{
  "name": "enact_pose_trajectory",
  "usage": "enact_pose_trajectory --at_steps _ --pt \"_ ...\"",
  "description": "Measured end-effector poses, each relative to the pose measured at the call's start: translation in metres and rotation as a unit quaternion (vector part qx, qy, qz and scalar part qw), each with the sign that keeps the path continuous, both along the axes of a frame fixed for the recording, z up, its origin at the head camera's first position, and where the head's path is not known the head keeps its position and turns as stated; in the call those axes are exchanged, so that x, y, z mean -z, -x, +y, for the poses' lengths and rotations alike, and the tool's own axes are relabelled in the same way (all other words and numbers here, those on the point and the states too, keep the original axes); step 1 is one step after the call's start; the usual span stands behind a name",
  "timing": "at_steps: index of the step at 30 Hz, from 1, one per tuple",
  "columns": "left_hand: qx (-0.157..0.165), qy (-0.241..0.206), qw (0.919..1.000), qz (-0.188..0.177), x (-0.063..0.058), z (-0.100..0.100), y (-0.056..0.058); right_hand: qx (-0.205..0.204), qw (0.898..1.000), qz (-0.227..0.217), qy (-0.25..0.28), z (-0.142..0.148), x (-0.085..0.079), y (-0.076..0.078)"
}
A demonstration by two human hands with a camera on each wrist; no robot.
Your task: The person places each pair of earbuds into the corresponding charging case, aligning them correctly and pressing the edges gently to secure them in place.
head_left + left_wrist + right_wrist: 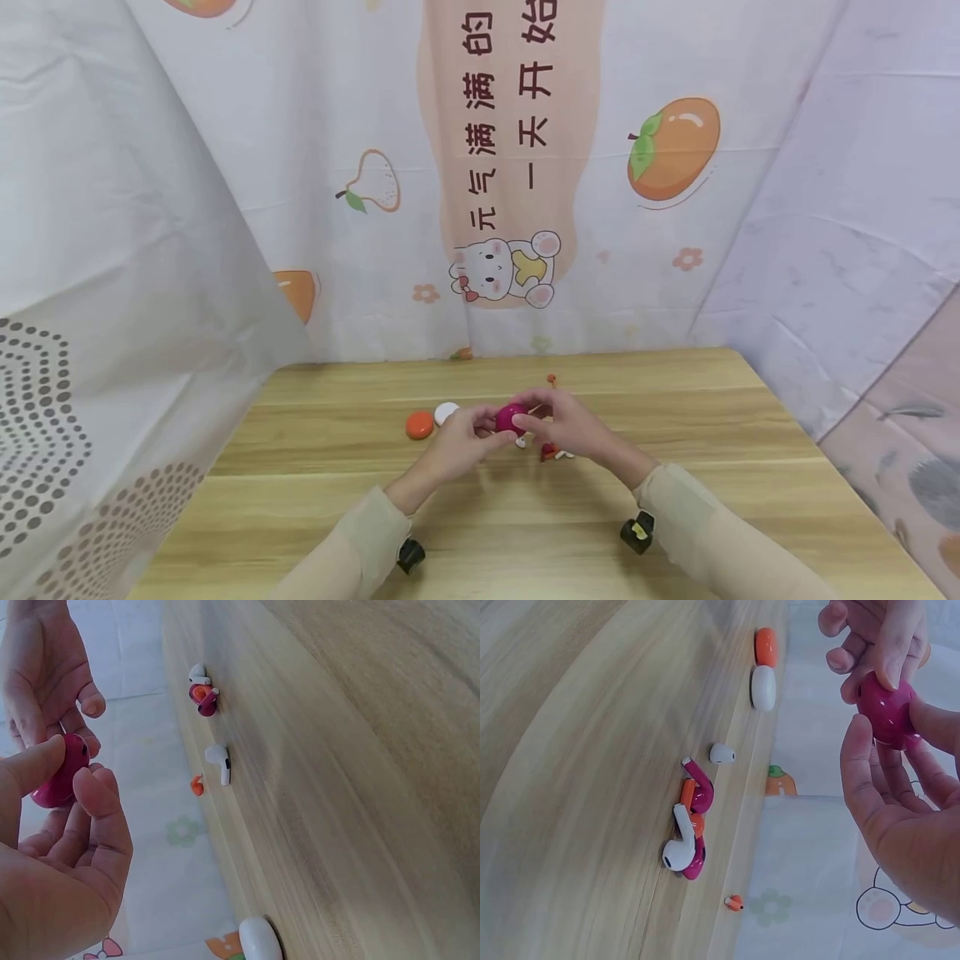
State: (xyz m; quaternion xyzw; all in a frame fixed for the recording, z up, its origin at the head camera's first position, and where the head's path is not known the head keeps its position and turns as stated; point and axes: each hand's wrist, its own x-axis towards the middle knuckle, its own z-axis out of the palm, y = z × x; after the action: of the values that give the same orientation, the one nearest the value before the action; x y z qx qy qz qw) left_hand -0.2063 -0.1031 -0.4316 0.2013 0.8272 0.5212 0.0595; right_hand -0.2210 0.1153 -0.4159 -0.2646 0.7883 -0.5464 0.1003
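Observation:
A glossy magenta earbud case (512, 419) is held above the table between both hands. My left hand (461, 437) pinches it from the left with thumb and fingers. From the other side my right hand (566, 425) grips it, thumb against its near face. In the right wrist view the case (886, 712) looks rounded and smooth; whether its lid is parted cannot be told. Below the hands lies a small cluster of magenta earbuds (701, 796), a white earbud (679, 847) and orange ones. Another white earbud (219, 759) lies apart from the cluster.
An orange case (419, 425) and a white case (446, 412) sit side by side on the wooden table (337, 475), left of the hands. A lone orange earbud (735, 903) lies farther back. A printed curtain (360, 283) hangs behind the table.

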Motion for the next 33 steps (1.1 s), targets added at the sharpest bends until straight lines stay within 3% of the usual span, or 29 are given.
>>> enact_pose_trajectory --at_steps 8,16,22,33 --pt "0.013 0.007 0.9998 -0.012 -0.0014 0.0015 -0.0006 0.007 1.000 -0.022 0.018 0.0016 0.0041 -0.0009" --pt "0.019 0.014 0.9997 0.000 -0.0014 0.0000 -0.0004 0.013 0.999 -0.025 0.017 0.0001 0.0074 0.0031" --pt "0.035 -0.005 0.9993 -0.013 0.0002 0.0045 -0.0006 0.029 0.999 -0.034 0.020 0.0041 0.0066 0.0017" --pt "0.028 0.005 0.9995 0.015 -0.0023 0.0059 0.0015 0.058 0.993 -0.082 0.055 0.0071 0.0038 0.0037"
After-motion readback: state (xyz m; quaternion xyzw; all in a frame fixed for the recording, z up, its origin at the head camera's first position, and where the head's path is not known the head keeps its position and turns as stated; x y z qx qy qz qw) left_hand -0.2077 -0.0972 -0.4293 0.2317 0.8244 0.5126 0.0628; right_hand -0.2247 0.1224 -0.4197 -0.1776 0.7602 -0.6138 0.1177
